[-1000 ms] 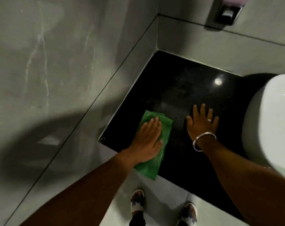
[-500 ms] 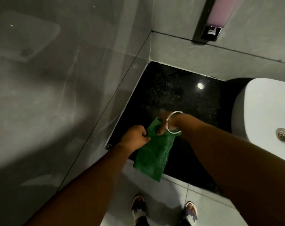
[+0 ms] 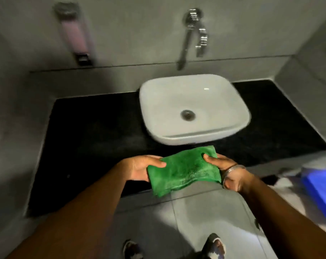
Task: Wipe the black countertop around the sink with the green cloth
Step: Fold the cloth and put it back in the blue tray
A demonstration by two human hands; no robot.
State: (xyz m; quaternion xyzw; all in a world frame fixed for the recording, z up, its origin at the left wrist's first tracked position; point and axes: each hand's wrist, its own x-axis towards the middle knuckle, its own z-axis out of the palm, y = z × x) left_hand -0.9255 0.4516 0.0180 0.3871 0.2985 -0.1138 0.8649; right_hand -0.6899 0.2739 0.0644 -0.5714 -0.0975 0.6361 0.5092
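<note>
The green cloth [image 3: 182,170] is spread between both hands, held in the air over the front edge of the black countertop [image 3: 95,128]. My left hand [image 3: 142,168] grips its left edge, thumb on top. My right hand [image 3: 221,163], with a silver bangle on the wrist, grips its right edge. The white basin [image 3: 193,107] stands on the countertop just behind the cloth, its drain in the middle. The cloth is apart from the counter surface and hangs a little past the front edge.
A chrome tap [image 3: 194,32] is mounted on the grey wall above the basin. A soap dispenser [image 3: 74,34] hangs on the wall at the left. Something blue [image 3: 320,186] sits low at the right. My feet [image 3: 213,246] stand on the grey floor tiles.
The cloth was pressed flat on the left part of the counter under my left hand; both hands then picked it up. It is now lifted and stretched in front of the basin, and the view has swung right.
</note>
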